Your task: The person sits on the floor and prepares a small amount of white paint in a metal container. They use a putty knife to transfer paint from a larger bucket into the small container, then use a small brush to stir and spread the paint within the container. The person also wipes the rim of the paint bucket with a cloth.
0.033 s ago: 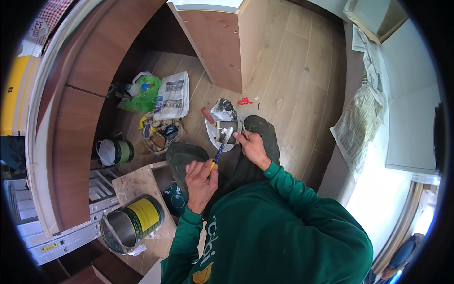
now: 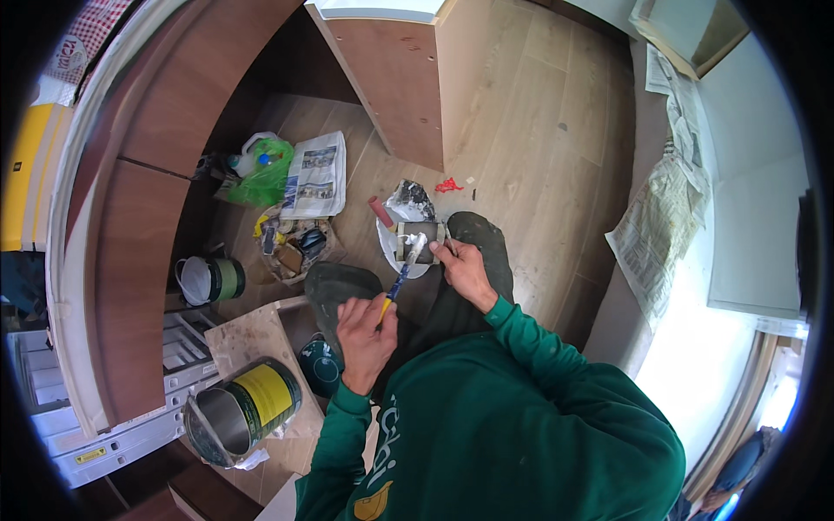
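My left hand (image 2: 367, 337) is closed round a slim tool (image 2: 400, 282) with a blue and yellow handle. Its far end is coated in white paste, so I cannot tell whether it is a brush or a narrow putty knife. That end rests at a grey rectangular piece (image 2: 407, 253) with pale side edges and white paste on it. Thumb and fingers of my right hand (image 2: 466, 272) grip this piece by its right edge. Beneath it is a white container (image 2: 387, 252) with a dark, paste-smeared part at its far end. A red handle (image 2: 380, 211) sticks out to the left.
A large tin with a yellow label (image 2: 266, 392) stands on a wooden board (image 2: 248, 337) at left. Beyond are a green-banded bucket (image 2: 228, 280), a box of tools (image 2: 298, 249), newspaper (image 2: 314, 178) and a green bag (image 2: 268, 178). A brown panel (image 2: 408, 95) rises ahead.
My left hand and the tool in it have shifted very slightly to the left. The right hand keeps its place.
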The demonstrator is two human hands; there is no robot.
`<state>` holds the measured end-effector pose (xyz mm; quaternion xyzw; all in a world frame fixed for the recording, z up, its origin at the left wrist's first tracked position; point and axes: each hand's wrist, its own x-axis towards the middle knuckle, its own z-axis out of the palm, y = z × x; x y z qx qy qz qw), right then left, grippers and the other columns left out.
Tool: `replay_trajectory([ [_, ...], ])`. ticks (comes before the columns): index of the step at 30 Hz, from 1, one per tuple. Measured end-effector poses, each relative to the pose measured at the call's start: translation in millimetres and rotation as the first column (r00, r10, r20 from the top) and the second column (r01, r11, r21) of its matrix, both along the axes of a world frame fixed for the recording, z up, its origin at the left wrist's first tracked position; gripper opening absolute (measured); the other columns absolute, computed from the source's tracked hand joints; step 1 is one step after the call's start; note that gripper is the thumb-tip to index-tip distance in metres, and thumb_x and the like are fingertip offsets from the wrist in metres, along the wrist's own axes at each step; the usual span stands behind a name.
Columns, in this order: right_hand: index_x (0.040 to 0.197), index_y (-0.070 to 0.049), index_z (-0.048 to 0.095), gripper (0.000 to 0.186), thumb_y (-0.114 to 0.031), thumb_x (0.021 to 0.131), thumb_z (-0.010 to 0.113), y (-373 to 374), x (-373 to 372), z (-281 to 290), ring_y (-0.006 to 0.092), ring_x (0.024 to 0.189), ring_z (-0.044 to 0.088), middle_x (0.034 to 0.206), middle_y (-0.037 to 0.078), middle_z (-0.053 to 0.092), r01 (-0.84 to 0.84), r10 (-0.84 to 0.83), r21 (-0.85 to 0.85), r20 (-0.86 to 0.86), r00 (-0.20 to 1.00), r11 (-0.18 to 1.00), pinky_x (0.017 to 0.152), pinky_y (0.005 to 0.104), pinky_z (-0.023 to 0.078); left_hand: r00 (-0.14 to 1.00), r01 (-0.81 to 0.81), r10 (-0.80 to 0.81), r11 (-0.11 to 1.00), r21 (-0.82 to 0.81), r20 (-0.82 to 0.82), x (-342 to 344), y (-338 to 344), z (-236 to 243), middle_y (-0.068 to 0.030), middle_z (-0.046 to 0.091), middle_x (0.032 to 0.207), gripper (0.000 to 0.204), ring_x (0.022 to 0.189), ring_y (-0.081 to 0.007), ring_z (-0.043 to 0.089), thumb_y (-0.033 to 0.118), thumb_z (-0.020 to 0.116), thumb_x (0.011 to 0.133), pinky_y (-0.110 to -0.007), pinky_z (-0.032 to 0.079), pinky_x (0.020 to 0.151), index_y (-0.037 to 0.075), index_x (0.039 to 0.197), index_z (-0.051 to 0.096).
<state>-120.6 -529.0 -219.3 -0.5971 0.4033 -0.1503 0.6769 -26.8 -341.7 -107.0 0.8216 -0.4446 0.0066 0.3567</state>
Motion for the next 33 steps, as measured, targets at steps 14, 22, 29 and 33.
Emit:
replay_trajectory([
  [14, 0.073, -0.008, 0.058, 0.038, -0.032, 0.102, 0.066, -25.7, -11.7, 0.2, 0.0073, 0.045, 0.045, 0.06, 0.0, 0.055, 0.146, -0.174, 0.225, 0.108, 0.979, 0.963, 0.043, 0.0262, 0.035, 0.682, -0.473, 0.292, 0.876, -0.1, -0.671, 11.1, 37.1, -46.4, -0.0066, 0.067, 0.08, 0.021, 0.072, -0.0106, 0.062, 0.001, 0.076, 0.087, -0.023, 0.048, 0.066, -0.004, 0.108, 0.076],
  [22, 0.073, -0.007, 0.058, 0.038, -0.031, 0.102, 0.066, -39.5, -25.4, 18.7, 0.0078, 0.046, 0.045, 0.065, 0.002, 0.061, 0.154, -0.169, 0.155, 0.093, 0.981, 0.976, 0.043, 0.0251, 0.035, 0.958, -0.172, 0.221, 0.953, 0.249, -0.184, 39.0, -35.9, -174.8, -0.0162, 0.069, 0.081, 0.019, 0.077, -0.0369, 0.066, 0.02, 0.068, 0.09, -0.046, 0.051, 0.073, 0.003, 0.091, 0.076],
  [29, 0.081, -0.006, 0.062, 0.033, -0.031, 0.101, 0.066, -34.3, -34.2, 21.6, 0.0086, 0.047, 0.045, 0.064, 0.0, 0.055, 0.209, -0.22, 0.138, 0.071, 0.973, 0.968, 0.044, 0.0255, 0.033, 0.997, 0.029, -0.065, 0.854, 0.52, 0.051, 38.2, -66.1, -207.2, -0.0144, 0.07, 0.098, 0.025, 0.103, -0.0326, 0.061, 0.028, 0.065, 0.092, -0.049, 0.047, 0.087, 0.006, 0.09, 0.077],
  [33, 0.078, -0.01, 0.056, 0.033, -0.031, 0.101, 0.067, -29.4, -36.3, 20.1, 0.0096, 0.048, 0.042, 0.062, -0.003, 0.045, 0.188, -0.198, 0.132, 0.065, 0.978, 0.973, 0.045, 0.0269, 0.029, 0.999, -0.026, 0.035, 0.949, 0.314, -0.022, 24.6, -23.4, -155.3, -0.0131, 0.069, 0.098, 0.025, 0.106, -0.0313, 0.06, 0.027, 0.066, 0.093, -0.047, 0.045, 0.09, 0.005, 0.102, 0.074],
])
